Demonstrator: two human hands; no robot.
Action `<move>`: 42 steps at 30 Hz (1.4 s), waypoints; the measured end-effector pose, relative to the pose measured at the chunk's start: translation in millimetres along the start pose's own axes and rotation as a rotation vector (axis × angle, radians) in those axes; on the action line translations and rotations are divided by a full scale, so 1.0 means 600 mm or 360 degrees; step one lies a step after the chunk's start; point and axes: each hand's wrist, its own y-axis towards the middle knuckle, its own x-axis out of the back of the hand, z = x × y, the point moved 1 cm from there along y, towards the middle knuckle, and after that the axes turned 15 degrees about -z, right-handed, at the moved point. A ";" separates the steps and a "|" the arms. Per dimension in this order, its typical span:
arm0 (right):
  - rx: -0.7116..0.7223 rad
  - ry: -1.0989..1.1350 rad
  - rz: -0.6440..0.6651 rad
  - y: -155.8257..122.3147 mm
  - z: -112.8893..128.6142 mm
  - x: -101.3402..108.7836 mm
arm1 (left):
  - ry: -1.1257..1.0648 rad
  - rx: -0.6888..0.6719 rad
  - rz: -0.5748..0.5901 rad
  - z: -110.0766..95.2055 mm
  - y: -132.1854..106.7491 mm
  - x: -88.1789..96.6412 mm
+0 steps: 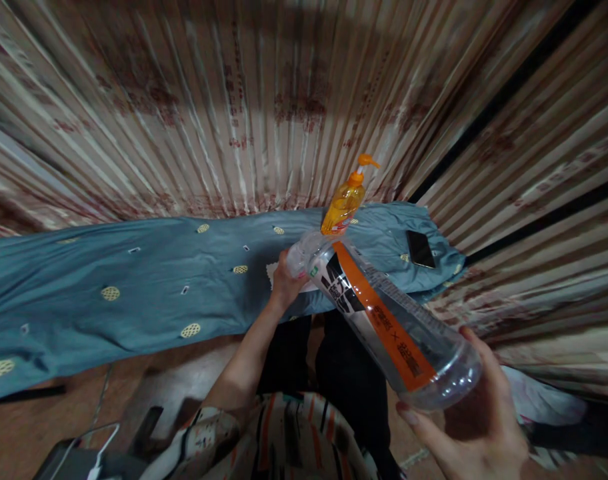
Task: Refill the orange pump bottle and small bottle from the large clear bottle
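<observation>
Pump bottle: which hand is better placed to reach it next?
Probably your left hand, though occupied: it's nearer the pump bottle. Your right hand is farther, holding the big bottle.

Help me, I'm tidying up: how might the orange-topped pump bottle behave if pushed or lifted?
The pump bottle would likely tip if pushed high up, since it is tall and narrow on creased cloth. It may feel weighty for its size, as it seems to hold amber liquid. Its glossy wall looks smooth, so a loose grip might slip.
</observation>
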 end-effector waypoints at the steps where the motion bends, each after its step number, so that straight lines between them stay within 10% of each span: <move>1: 0.0011 0.0002 0.0002 0.000 0.000 0.000 | -0.0002 -0.0001 -0.0001 0.001 0.000 0.000; 42: -0.0651 0.0118 -0.0272 -0.019 0.040 -0.032 | -0.0096 0.0044 -0.0018 0.004 -0.001 0.001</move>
